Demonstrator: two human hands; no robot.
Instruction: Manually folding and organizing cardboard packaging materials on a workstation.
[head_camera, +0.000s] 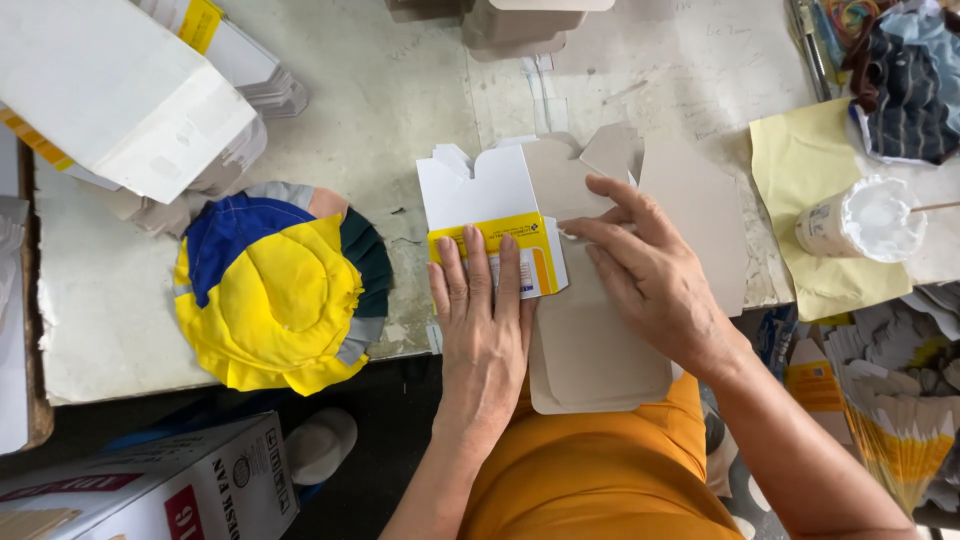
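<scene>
A flat, unfolded carton blank (490, 215), white with a yellow printed panel, lies on the worn table (400, 110) near its front edge. My left hand (485, 325) presses flat on the yellow panel, fingers together and pointing away from me. My right hand (650, 275) rests with fingertips on the grey cardboard side (600, 350) of a blank that is folded over beside the yellow panel. Neither hand grips anything; both lie flat on the cardboard.
A round yellow, blue and green cloth pad (275, 290) lies at the left. Stacks of folded cartons (130, 90) sit at the far left. At right are a white glue cup (865, 220) on yellow paper (815, 160), and fanned blanks (900, 420) below. A printed box (150, 490) stands on the floor.
</scene>
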